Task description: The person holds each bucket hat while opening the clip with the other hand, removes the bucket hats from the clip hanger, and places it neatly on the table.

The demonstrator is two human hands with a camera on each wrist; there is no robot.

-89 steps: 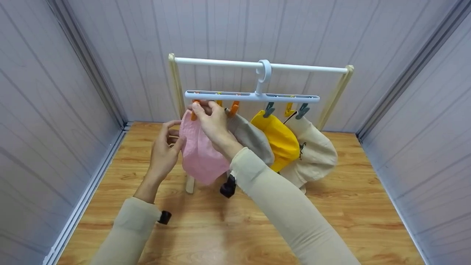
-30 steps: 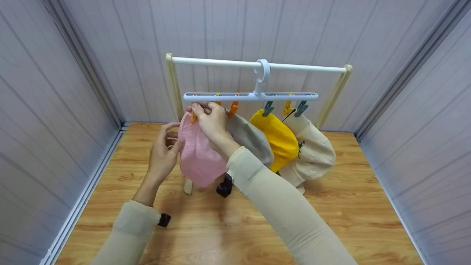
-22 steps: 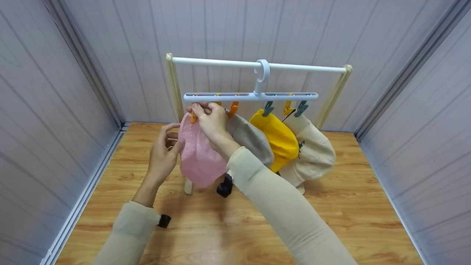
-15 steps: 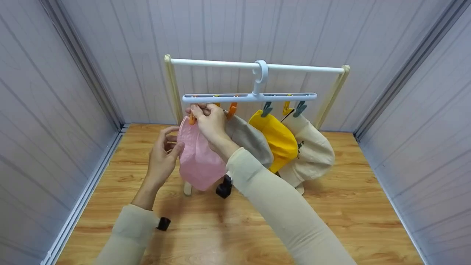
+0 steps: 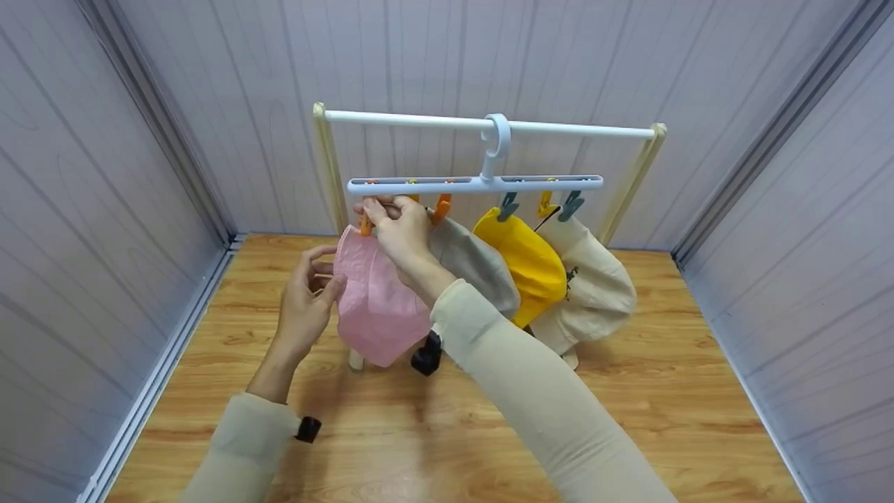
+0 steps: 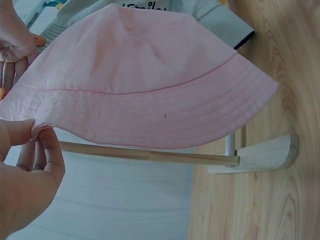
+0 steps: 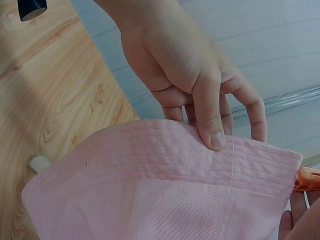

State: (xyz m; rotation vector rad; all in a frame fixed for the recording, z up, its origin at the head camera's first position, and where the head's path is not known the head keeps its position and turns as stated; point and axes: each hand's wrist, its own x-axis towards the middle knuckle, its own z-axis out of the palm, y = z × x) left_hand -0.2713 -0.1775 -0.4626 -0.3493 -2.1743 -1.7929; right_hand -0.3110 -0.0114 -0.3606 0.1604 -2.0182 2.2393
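In the head view my left hand (image 5: 304,300) pinches the brim of a pink bucket hat (image 5: 380,307) between thumb and fingers; the left wrist view shows this hold (image 6: 35,170). My right hand (image 5: 405,234) pinches an orange clip (image 5: 366,225) under the left end of the white hanger (image 5: 419,186). The clip's tip meets the hat's upper edge; whether it grips the cloth I cannot tell. In the right wrist view the clip (image 7: 307,179) is at the brim's corner, with my right hand (image 7: 305,220) partly cut off below it.
A grey hat (image 5: 471,265), a yellow hat (image 5: 527,269) and a cream hat (image 5: 594,286) hang to the right, with grey, yellow and orange clips above. The hanger hooks over a white rail (image 5: 405,120) on a wooden stand. Panelled walls surround the wooden floor (image 5: 489,433).
The pink hat and my left hand have shifted slightly down and left. Less of the orange clip overlaps the hat than before. My right hand has stayed at the clip.
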